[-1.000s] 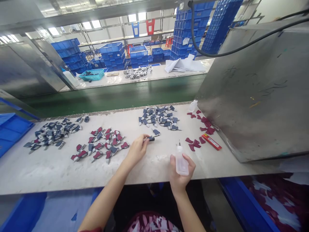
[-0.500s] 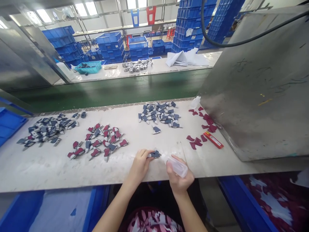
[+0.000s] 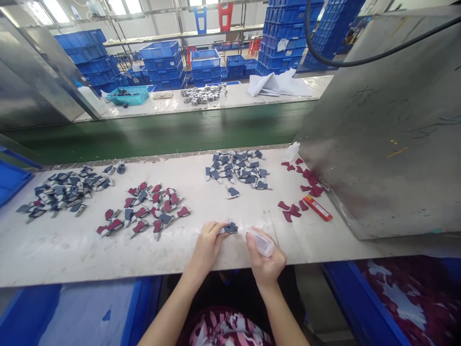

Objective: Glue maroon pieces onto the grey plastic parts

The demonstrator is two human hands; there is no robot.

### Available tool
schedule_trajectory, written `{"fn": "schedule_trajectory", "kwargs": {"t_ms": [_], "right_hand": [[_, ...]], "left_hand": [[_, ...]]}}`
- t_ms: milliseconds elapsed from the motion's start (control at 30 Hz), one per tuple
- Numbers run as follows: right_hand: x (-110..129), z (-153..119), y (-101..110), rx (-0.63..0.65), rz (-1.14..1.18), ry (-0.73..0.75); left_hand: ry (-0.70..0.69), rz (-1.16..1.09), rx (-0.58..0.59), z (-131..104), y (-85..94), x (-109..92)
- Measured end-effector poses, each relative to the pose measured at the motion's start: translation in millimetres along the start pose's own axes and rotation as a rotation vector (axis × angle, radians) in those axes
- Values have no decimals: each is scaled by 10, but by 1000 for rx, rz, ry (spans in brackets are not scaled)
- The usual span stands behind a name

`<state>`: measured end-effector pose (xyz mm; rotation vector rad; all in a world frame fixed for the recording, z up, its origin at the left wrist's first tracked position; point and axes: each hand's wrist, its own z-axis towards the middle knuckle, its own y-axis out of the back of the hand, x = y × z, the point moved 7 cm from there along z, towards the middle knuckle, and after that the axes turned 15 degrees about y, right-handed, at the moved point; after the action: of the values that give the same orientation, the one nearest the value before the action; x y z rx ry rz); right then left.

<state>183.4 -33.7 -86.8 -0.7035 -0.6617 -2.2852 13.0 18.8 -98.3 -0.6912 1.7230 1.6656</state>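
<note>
My left hand (image 3: 209, 242) is closed on a small dark blue-grey and silver part (image 3: 230, 228), pinched just above the pale worktop (image 3: 201, 259). In my right hand (image 3: 266, 262) is a translucent squeeze bottle (image 3: 262, 241), tilted so that its tip points at the part; whether tip and part touch I cannot tell. Beyond my hands lies a heap of similar blue-grey parts (image 3: 237, 168), with a single one (image 3: 233, 192) nearer to me. A group of parts with maroon and blue faces (image 3: 144, 211) is spread to the left of my left hand.
Another pile of blue-grey parts (image 3: 68, 190) is at far left. Loose maroon pieces (image 3: 311, 178) and a red packet (image 3: 318, 208) lie at right, beside a large metal panel (image 3: 392, 134). A green conveyor belt (image 3: 173, 129) runs behind the worktop. Blue bins (image 3: 363, 302) flank me below.
The bottle in my right hand has shifted slightly left, its tip now closer to the part. My left hand keeps its grip, and the whole view has moved a little.
</note>
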Motion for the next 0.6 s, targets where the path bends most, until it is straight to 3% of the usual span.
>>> {"fn": "schedule_trajectory", "kwargs": {"t_ms": [600], "right_hand": [[-23,-69,81,-99,-11,-43]], "left_hand": [[9,1,0,-5,-2,19]]}}
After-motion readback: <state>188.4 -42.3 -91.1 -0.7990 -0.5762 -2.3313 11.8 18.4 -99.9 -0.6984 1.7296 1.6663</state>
